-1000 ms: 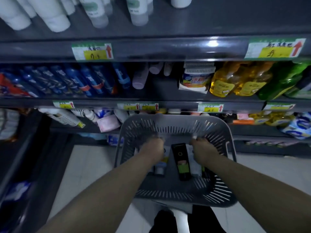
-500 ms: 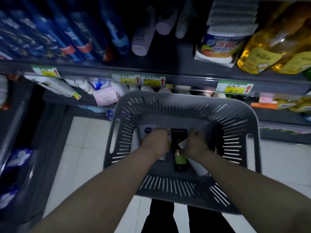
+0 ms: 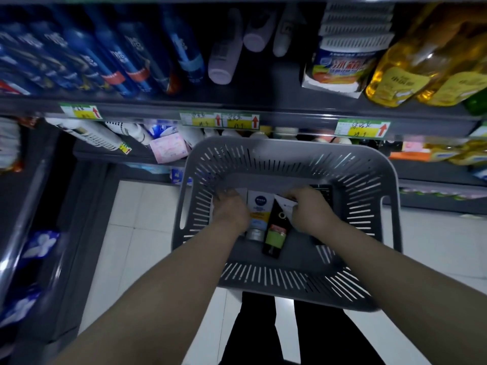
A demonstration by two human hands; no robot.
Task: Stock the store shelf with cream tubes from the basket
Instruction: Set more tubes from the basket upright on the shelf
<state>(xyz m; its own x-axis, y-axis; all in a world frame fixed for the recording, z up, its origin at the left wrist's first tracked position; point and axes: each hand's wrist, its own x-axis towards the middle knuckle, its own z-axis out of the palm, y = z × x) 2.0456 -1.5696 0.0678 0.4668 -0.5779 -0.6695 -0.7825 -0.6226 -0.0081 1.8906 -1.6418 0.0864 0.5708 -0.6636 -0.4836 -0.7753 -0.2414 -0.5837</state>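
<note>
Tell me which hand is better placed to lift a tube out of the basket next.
Right, probably. The right hand is already closed on the white tube, whose end shows between its fingers. The left hand rests low in the grey basket beside the Nivea tube, with no visible grip.

Both bare forearms reach forward and down from the lower corners of the view, converging toward the middle. The left hand (image 3: 229, 209) is palm down, its back toward the camera, fingers curled downward and blurred at the tips, so whether they close on anything cannot be told. The right hand (image 3: 311, 209) lies just beside it, apart from it, also back-up, with its fingers (image 3: 292, 196) bent inward toward the left and pinching the edge of a white flat tube (image 3: 286, 205). Both wrists are straight in line with the forearms. Below the arms, two legs in dark trousers (image 3: 324, 335) stand apart.
</note>
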